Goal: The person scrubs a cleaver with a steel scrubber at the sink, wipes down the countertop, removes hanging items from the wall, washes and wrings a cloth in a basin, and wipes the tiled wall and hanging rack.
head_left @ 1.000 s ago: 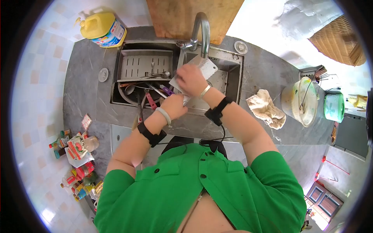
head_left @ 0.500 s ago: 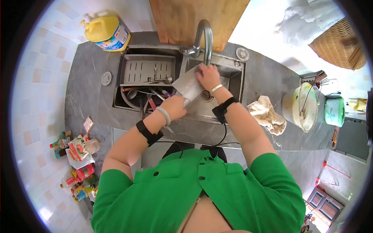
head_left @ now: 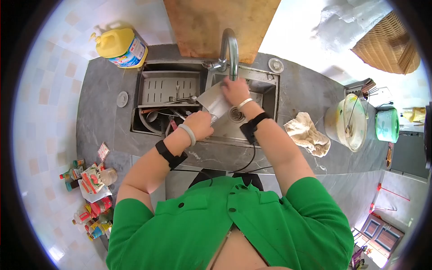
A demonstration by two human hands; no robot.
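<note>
Over the right basin of the sink (head_left: 275, 96) I hold a cleaver (head_left: 215, 100) with a broad grey blade, tilted under the tap (head_left: 233, 54). My left hand (head_left: 199, 124) is closed around its handle end, near the basin's front left edge. The handle is mostly hidden by my fingers. At the far end of the blade, just below the spout, my right hand (head_left: 236, 91) is curled over the metal, slightly blurred. Whether something small lies under those fingers is hidden. The drain (head_left: 236, 114) shows beneath my right wrist.
A slotted steel tray (head_left: 155, 90) with spoons sits over the left basin, above a pan and utensils. A yellow jug (head_left: 117, 45) stands back left, a wooden board (head_left: 216, 27) behind the tap. Rightward are a crumpled cloth (head_left: 308, 135) and a bucket (head_left: 346, 119).
The camera view has shifted slightly. My right hand has moved a little toward the blade's far edge below the spout. My left hand keeps its hold on the cleaver.
</note>
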